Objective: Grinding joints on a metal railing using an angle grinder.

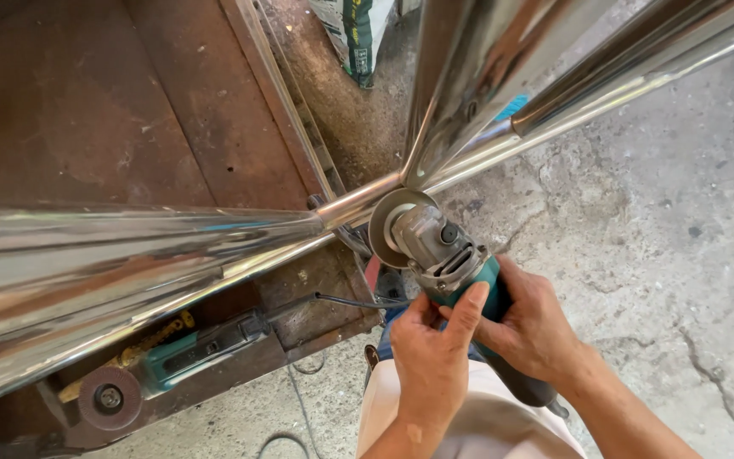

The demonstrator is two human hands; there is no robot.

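Landmark = the polished steel tube joint (pixel 401 180) where the shiny bars meet. Far left of it, low down, a 2nd angle grinder (pixel 163 361) w/ a worn brown disc lies on the rusty steel plate (pixel 172 102). Just below-right of the joint, the teal angle grinder (pixel 435 251) has its disc edge touching, or all but touching, the weld area. Left hand (pixel 431 353) wraps the body from below, fingers closed on it; right hand (pixel 537 327) clamps the rear, closed too. Far right: cracked concrete floor (pixel 681 238). To do it well, imo: light pressure, shallow disc angle, both grips firm, cable (pixel 350 300) kept clear.
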